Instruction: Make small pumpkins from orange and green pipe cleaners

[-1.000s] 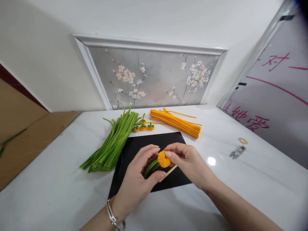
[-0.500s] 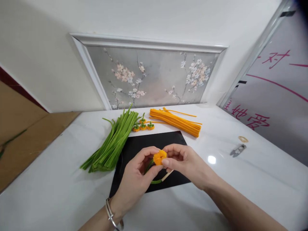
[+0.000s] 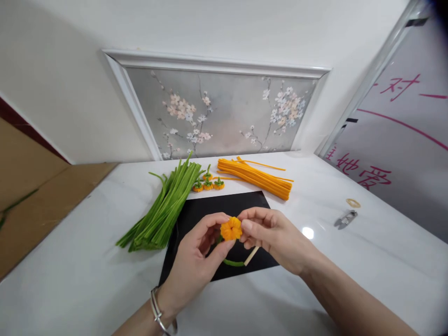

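A small ribbed orange pipe-cleaner piece (image 3: 231,228), round like a flower or a little pumpkin, is held up over the black mat (image 3: 224,203). My left hand (image 3: 201,247) pinches it from the left between thumb and fingers. The thumb and forefinger of my right hand (image 3: 271,235) close on its right edge. Below my right fingers a thin wooden stick (image 3: 251,256) sticks out; its upper end is hidden, so I cannot tell how it is held. A curved green pipe cleaner (image 3: 234,263) shows below the orange piece, meeting the stick's lower end.
Green pipe cleaners (image 3: 163,210) lie in a bundle at left, orange pipe cleaners (image 3: 255,177) behind the mat. Between them sit several orange pieces (image 3: 208,185) with green tops. Thread snips (image 3: 346,219) and a tan ring (image 3: 353,203) lie at right. A framed panel (image 3: 227,112) backs the table.
The orange piece has turned to face me more and shifted slightly left. My right fingers have moved toward its right rim, and the stick and green curve have shifted right.
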A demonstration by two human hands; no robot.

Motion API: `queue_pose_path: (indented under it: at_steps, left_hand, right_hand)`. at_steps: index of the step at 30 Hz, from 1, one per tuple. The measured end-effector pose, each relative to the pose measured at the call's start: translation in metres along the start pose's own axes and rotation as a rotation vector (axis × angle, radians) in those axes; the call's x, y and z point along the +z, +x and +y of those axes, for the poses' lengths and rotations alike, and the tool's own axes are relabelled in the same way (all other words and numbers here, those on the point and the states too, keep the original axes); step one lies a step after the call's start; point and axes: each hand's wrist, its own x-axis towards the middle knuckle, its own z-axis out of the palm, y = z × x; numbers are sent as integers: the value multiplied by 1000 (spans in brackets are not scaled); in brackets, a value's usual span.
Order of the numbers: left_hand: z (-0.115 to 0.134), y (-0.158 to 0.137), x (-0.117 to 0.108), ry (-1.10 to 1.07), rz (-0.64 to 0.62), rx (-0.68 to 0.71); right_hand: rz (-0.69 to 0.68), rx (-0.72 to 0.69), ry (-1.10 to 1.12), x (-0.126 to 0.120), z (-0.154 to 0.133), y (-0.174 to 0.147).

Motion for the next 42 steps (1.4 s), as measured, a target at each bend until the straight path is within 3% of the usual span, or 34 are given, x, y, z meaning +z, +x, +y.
queue_pose_path:
  at_steps: [6, 13, 18, 23, 27, 36, 42]
  left_hand:
    - [-4, -2, -4, 249, -111, 189]
    - [-2, 0, -3, 278, -42, 178]
    - [-2, -1, -3, 28, -6, -20]
    - [-1, 1, -4, -497, -26, -304]
    - [4, 3, -1, -648, -67, -328]
    - [5, 1, -1, -351, -144, -203]
    - [8, -2, 2, -39, -40, -78]
  right_hand:
    - [52, -32, -168, 7, -6, -3]
    - [65, -144, -217, 14, 3, -7]
    - [69, -284, -353, 14, 4, -11]
    - [206, -722, -786, 11, -2, -12]
    - [189, -952, -948, 9, 0, -11]
    - [180, -1080, -1176, 8, 9, -12]
    - [189, -1049, -1228, 10, 9, -15]
